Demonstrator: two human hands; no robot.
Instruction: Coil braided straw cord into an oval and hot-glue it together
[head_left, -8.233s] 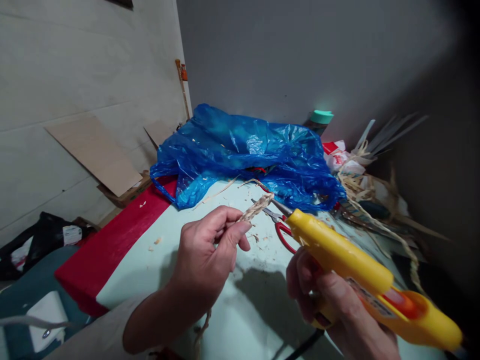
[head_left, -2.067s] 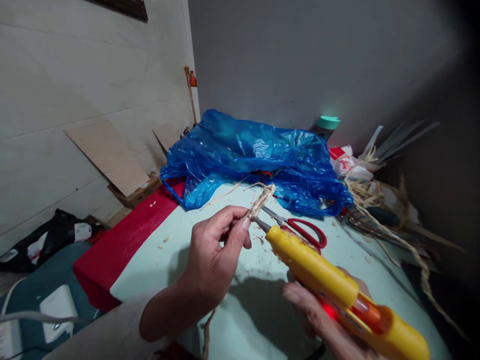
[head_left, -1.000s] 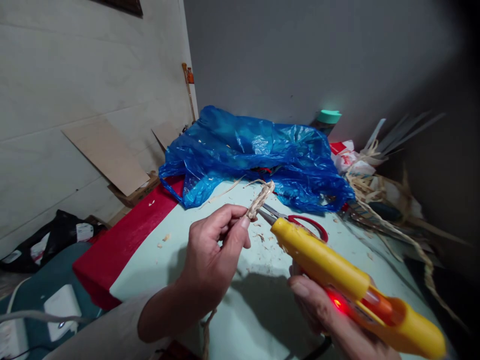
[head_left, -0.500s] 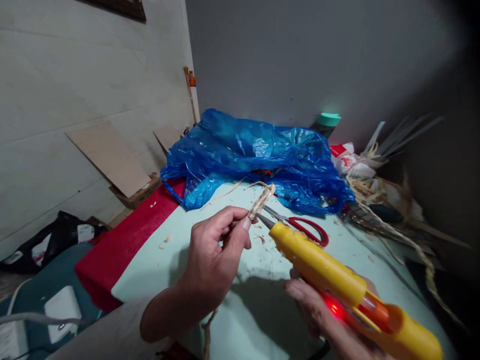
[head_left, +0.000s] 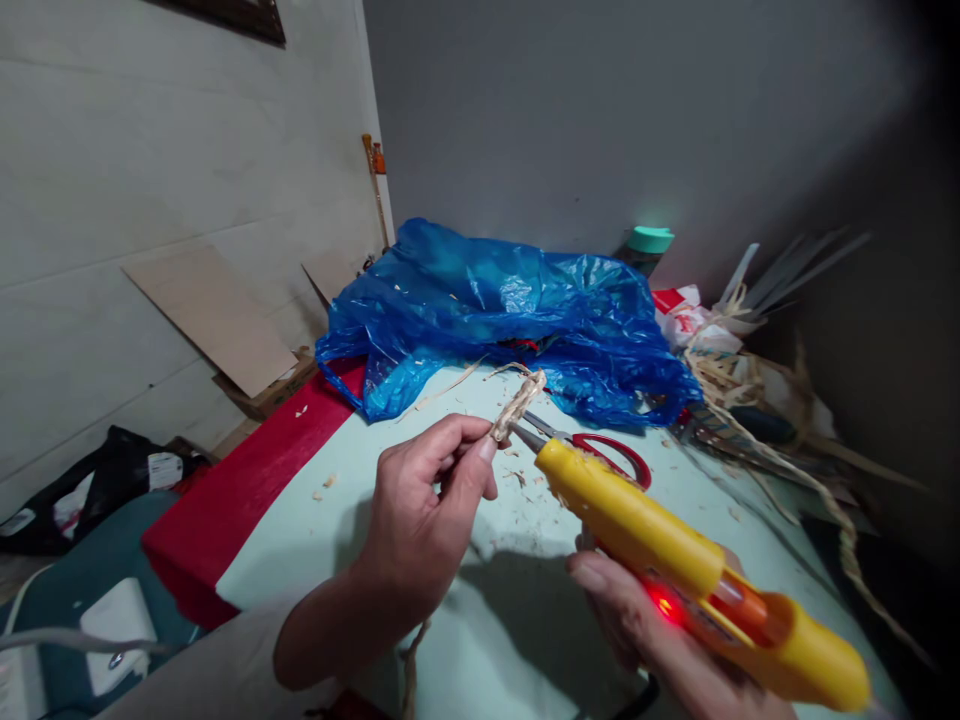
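My left hand [head_left: 427,510] pinches the near end of a short braided piece of straw-coloured cord [head_left: 520,400] between thumb and fingertips. In my right hand [head_left: 637,620] is a yellow hot glue gun [head_left: 637,520], its red light lit. The metal nozzle points up and left, at or very close to the cord beside my left fingertips; whether it touches I cannot tell. Behind the nozzle, red-handled scissors [head_left: 637,462] lie on the pale green table covering [head_left: 300,540]. My right fingers are partly hidden by the glue gun.
A crumpled blue plastic bag [head_left: 495,290] lies across the back of the table. At right are a long twisted cord [head_left: 810,475] and dry fibre strips. Red cloth [head_left: 217,500] covers the left edge. A teal-lidded container [head_left: 649,240] stands by the wall.
The whole view has shifted slightly, with things appearing a little further left. Both hands keep almost the same hold, and the nozzle stays by the cord.
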